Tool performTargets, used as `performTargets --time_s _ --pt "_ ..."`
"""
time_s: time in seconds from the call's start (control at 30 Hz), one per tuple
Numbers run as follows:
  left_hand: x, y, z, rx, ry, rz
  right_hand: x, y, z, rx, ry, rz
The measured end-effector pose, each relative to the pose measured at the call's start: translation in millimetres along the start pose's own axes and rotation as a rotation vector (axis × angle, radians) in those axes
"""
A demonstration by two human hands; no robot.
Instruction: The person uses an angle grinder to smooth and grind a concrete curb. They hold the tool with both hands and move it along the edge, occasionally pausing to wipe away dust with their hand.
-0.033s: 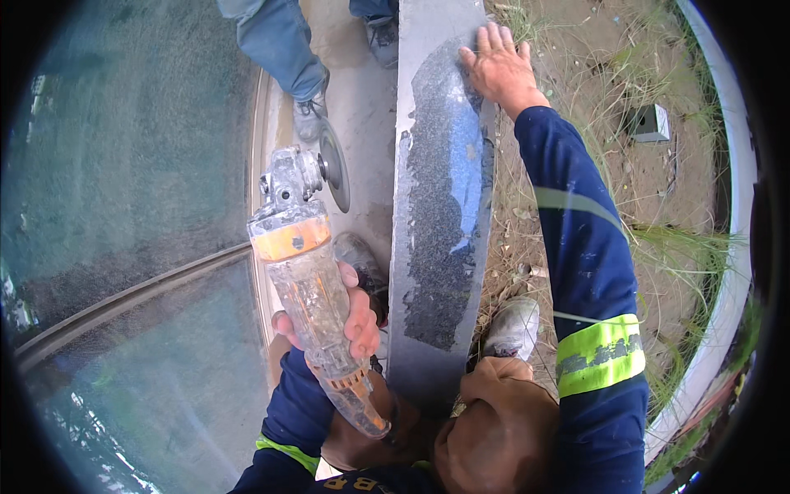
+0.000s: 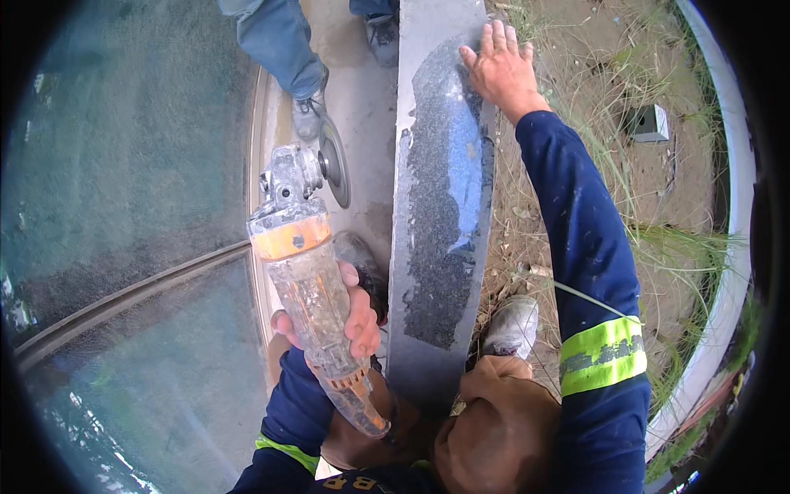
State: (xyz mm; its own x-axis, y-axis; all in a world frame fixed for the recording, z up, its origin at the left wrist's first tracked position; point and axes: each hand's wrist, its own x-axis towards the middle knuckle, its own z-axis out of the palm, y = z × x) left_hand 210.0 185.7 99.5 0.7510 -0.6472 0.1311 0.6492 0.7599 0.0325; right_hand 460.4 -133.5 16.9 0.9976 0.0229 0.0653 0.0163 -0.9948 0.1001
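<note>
My left hand (image 2: 360, 319) is wrapped round the body of an angle grinder (image 2: 309, 292), worn orange and caked with grey dust. The tool stands to the left of a long grey ledge (image 2: 432, 364), its round disc (image 2: 333, 160) in the air and apart from it. Flat on the far right edge of that ledge rests my right hand (image 2: 504, 67), fingers spread and holding nothing. Between my hands, the ledge's top carries a dark, rough, speckled patch (image 2: 428, 247) with a smooth blue strip (image 2: 465, 177) along its right side.
Dusty glass panels (image 2: 132, 165) in a metal frame (image 2: 136, 303) fill the left. Another person's jeans and shoe (image 2: 307, 115) are at the far side. On the right lie dry soil and grass (image 2: 650, 181), a small grey box (image 2: 648, 123) and a pale curved edge (image 2: 742, 189).
My right hand has shifted very slightly on the ledge, and its sleeve moved a little to the right. The grinder and my left hand look still.
</note>
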Motion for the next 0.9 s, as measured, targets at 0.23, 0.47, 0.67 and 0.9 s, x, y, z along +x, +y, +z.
performTargets --time_s 0.23,0.47,0.67,0.9 --pt "6 1 -1 -0.013 -0.009 0.014 -255 -96 -21 0.414 -0.287 -1.303" --pt "1 -2 0 -0.019 0.044 0.038 -87 -20 8 0.197 -0.070 -0.551" --pt "1 -6 -2 -0.041 0.047 0.045 -40 45 25 0.226 0.072 0.213" --pt "5 -5 0 -0.010 0.003 0.010 -157 -26 14 1.191 -0.204 0.278"
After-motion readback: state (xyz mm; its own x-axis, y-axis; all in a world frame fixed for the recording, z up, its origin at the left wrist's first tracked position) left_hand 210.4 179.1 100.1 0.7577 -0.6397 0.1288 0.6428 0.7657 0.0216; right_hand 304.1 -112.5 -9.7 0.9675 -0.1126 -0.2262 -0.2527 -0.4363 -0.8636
